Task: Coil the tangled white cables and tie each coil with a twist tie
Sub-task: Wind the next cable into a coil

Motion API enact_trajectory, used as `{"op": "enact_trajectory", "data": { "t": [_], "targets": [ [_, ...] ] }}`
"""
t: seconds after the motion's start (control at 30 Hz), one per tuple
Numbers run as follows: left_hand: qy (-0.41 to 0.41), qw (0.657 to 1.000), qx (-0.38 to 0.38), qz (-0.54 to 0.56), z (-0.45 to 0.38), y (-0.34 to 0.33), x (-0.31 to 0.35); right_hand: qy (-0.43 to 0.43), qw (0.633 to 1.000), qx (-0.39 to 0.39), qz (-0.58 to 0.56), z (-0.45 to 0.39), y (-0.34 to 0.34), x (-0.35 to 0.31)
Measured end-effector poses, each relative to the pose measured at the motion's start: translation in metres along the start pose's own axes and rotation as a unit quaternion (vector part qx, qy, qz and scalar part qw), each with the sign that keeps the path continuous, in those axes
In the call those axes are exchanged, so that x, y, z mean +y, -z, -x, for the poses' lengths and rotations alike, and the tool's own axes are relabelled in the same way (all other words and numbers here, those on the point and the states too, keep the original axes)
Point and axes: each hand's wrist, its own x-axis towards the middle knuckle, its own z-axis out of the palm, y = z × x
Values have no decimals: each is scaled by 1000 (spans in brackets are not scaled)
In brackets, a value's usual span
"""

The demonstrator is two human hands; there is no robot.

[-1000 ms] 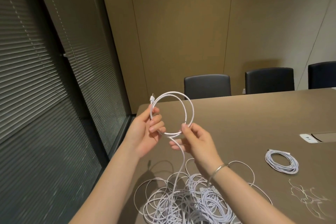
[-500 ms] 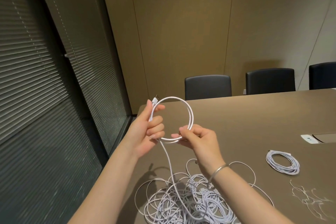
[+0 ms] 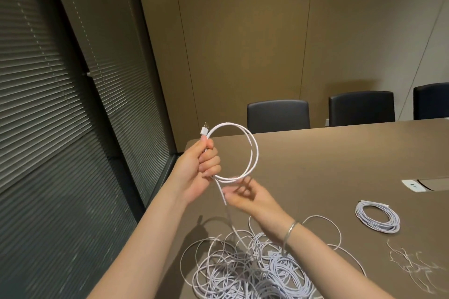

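Item: white cable loop [image 3: 252,153], held upright above table [image 3: 340,158]; left hand [image 3: 196,170] fingers curled round it, plug uppermost. Right hand [image 3: 245,198] blurred, grip on trailing strand unclear. Tangled cables [image 3: 243,272] below; tied coil [image 3: 377,216] and twist ties [image 3: 413,264] right. No legible markings.

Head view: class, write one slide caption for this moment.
Left hand grips a cable loop while right hand feeds slack from the tangle.

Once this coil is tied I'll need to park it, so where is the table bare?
Bare table runs from the finished coil back to the chairs, left of the white socket panel. It's crowded nearer you: the tangled cables and the twist ties.
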Motion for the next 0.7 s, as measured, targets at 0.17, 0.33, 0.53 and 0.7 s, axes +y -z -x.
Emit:
{"op": "enact_trajectory", "data": {
  "t": [0.17, 0.33, 0.53, 0.7],
  "targets": [
    [-18, 999, 6, 48, -1, 1, 8, -99, 956, -183, 205, 10, 10, 32],
    [-48, 997, 22, 61, 3, 14, 32, -159, 927, -152, 304, 15, 62, 38],
    [-64, 996, 55, 33, 8, 42, 56, -168, 923, -2, 346, 17, 144, 8],
    [-72, 991, 93, -70, 8, 50, 48, -140, 980, 88, 112, 8, 151, -31]
  ]
}}
